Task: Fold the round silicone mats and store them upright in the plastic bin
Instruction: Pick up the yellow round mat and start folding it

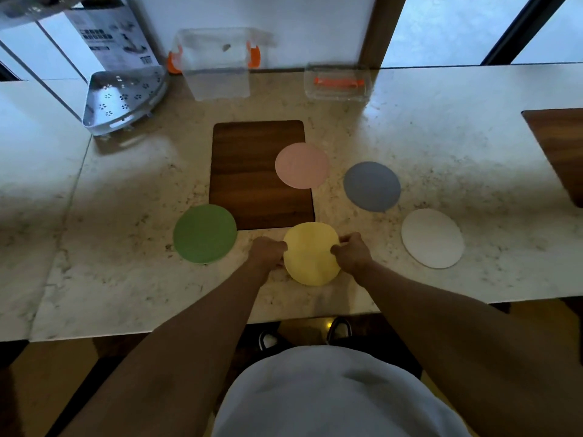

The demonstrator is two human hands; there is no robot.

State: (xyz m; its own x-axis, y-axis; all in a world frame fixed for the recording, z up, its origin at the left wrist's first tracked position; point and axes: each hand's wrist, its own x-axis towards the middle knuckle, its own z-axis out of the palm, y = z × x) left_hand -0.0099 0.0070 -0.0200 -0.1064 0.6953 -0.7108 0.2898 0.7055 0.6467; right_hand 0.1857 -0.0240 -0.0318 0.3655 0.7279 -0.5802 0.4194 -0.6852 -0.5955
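A yellow round mat (pixel 310 252) lies flat near the counter's front edge. My left hand (pixel 266 252) pinches its left rim and my right hand (pixel 351 252) pinches its right rim. A green mat (pixel 205 234) lies to the left. A pink mat (pixel 302 165) rests partly on a wooden board. A blue-grey mat (pixel 372 186) and a white mat (pixel 432 238) lie to the right. The clear plastic bin (pixel 217 66) with orange latches stands open at the back by the wall.
The dark wooden board (pixel 249 175) lies in the counter's middle. The bin's clear lid (pixel 337 82) sits at the back right. A perforated metal rack (pixel 123 96) and a printed box (pixel 113 36) stand at the back left. Another wooden board (pixel 558 146) is at the right edge.
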